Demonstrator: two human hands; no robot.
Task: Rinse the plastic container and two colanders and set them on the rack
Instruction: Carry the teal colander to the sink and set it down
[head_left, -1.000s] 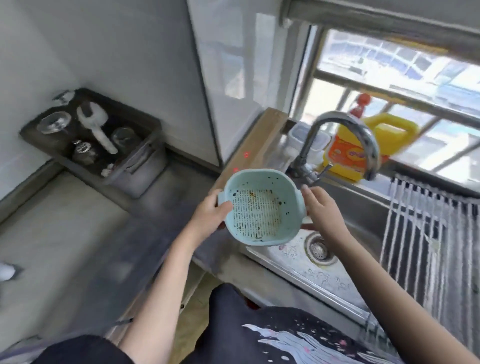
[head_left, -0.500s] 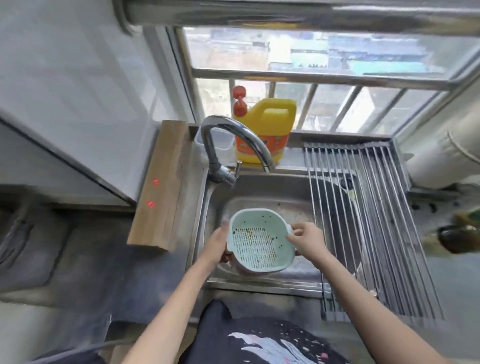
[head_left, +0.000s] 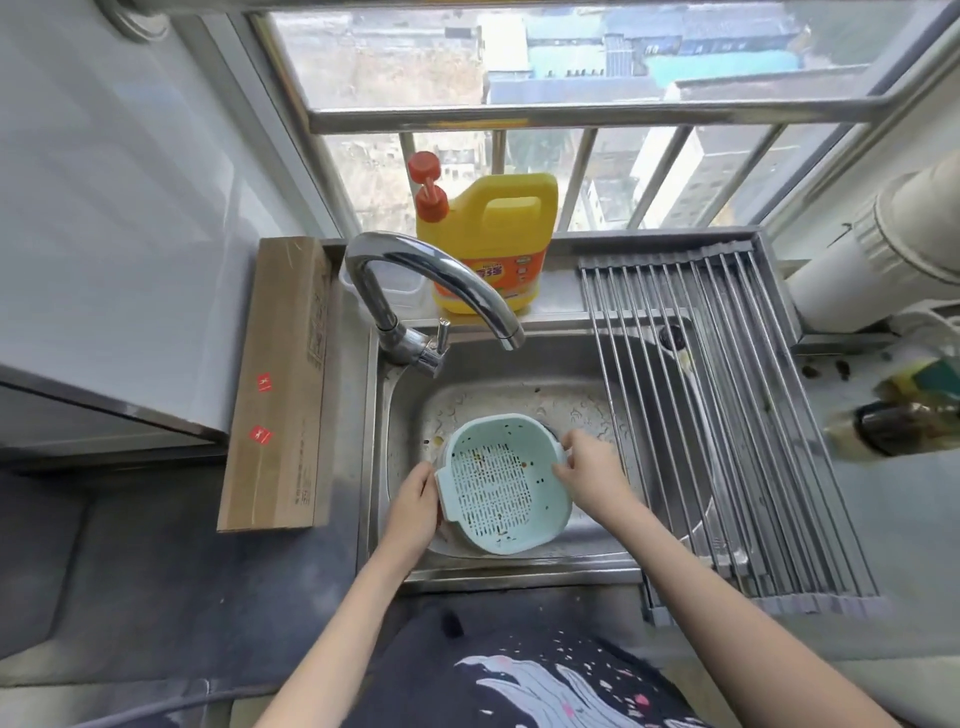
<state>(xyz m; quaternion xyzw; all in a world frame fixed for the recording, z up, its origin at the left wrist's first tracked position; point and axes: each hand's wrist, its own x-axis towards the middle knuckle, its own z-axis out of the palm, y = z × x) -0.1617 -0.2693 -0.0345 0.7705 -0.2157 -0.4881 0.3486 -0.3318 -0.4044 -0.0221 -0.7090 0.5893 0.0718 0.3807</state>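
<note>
At the far left a long brown cardboard box lies on the dark grey counter, just beside the stainless steel sink. A curved chrome faucet rises at the sink's back left corner, its spout reaching out over the basin, and no water can be seen running from it. Behind the faucet, on the sill, stands a yellow plastic detergent jug with a red pump top.

Down in the basin the left hand grips the left rim of a pale blue perforated plastic colander, fingers curled round its edge. The colander is tilted, its open side up towards the camera, low over the sink bottom; dark specks of food dot its slotted base. A second rim seems to show beneath it, though whether that is another colander or the container I cannot tell. The right hand pinches the handle tab on the colander's right side.

To the right, the roll-up rack of steel rods spans the sink's right part and carries nothing.

Judging by the dirty colander, the dry spout and the bare rack, the task is at its very start: rinsing is yet to come for all three items, and none has been racked.
</note>
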